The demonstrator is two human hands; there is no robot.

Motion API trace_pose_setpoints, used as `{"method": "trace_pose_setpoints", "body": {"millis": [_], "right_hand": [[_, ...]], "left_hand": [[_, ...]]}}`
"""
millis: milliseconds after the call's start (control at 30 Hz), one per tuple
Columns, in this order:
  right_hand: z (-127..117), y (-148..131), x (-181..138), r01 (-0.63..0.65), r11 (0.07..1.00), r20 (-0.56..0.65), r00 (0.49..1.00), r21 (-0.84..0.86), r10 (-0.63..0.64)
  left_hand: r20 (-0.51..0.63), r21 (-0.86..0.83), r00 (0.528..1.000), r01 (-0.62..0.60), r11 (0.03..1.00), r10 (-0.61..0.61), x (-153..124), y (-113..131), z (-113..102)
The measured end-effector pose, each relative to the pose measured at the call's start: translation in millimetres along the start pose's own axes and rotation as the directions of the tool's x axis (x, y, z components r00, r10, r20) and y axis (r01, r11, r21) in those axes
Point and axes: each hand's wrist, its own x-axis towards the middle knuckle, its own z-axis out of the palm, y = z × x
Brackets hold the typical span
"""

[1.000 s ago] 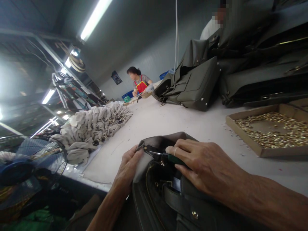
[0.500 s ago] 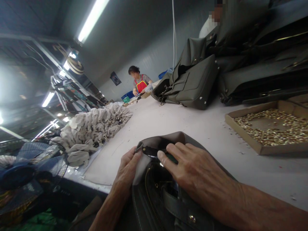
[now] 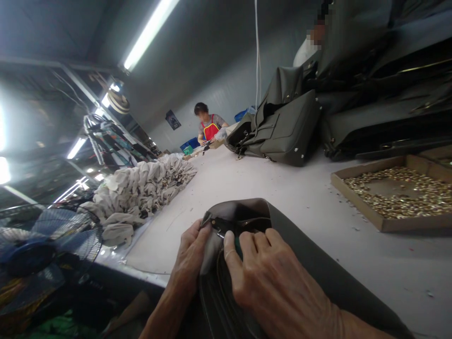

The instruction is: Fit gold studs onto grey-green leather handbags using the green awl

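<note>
A dark olive handbag [image 3: 310,245] lies open at the table's near edge, its mouth facing me, with a pale lining inside. My left hand [image 3: 190,254] pinches the bag's upper left corner, thumb on top, next to a short dark strap [image 3: 219,223] with a small metal stud. My right hand [image 3: 271,270] reaches over the opening with its fingers curled around something green [image 3: 238,246], apparently a tool's handle, mostly hidden. A bit of shiny metal shows by the right thumb, close to the strap. A zip runs along the inside of the bag.
A cardboard tray [image 3: 379,223] of small gold metal pieces sits at right. Finished-looking olive bags [image 3: 289,125] are piled behind it. Crumpled beige cloth pieces [image 3: 141,188] lie at left, near a blue fan [image 3: 31,249]. A person in a red apron [image 3: 211,131] works at the far end.
My right hand has moved left and slightly down, nearer the strap and my left hand. The bag's right side shows more now. My left hand keeps its pinch on the corner.
</note>
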Motion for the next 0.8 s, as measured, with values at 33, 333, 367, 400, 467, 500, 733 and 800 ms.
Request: {"method": "trace_pose_setpoints", "body": {"millis": [33,333,367,400,467,500,733,800], "right_hand": [[-1,-3,1,0.015,1.000,-0.010,1.000,-0.003,-0.015],[26,9,4,-0.114,0.969,0.223,0.973,0.220,0.064],[30,14,3,-0.182,0.938,0.280,0.955,0.295,0.098],[32,20,3,-0.248,0.892,0.321,0.939,0.379,0.124],[35,29,3,-0.344,0.757,0.365,0.919,0.555,0.150],[36,34,3,-0.375,0.677,0.385,0.911,0.633,0.145],[50,30,3,-0.295,0.608,0.307,0.948,0.737,0.087],[52,21,3,-0.185,0.790,0.254,0.966,0.585,0.038]], "left_hand": [[0.003,-0.007,1.000,0.003,1.000,-0.003,1,-1,-1],[-0.091,-0.161,0.989,0.100,0.982,-0.116,-7,-4,-1],[-0.078,-0.174,0.989,0.109,0.979,-0.124,-7,-5,-1],[-0.066,-0.177,0.990,0.110,0.978,-0.124,-7,-5,-1],[-0.051,-0.173,0.991,0.109,0.979,-0.120,-5,-6,-1],[-0.047,-0.172,0.992,0.110,0.979,-0.120,-4,-6,-2],[-0.043,-0.223,0.993,0.101,0.970,-0.113,-2,-7,-1],[-0.037,-0.227,0.992,0.107,0.968,-0.118,-2,-7,-2]]}}
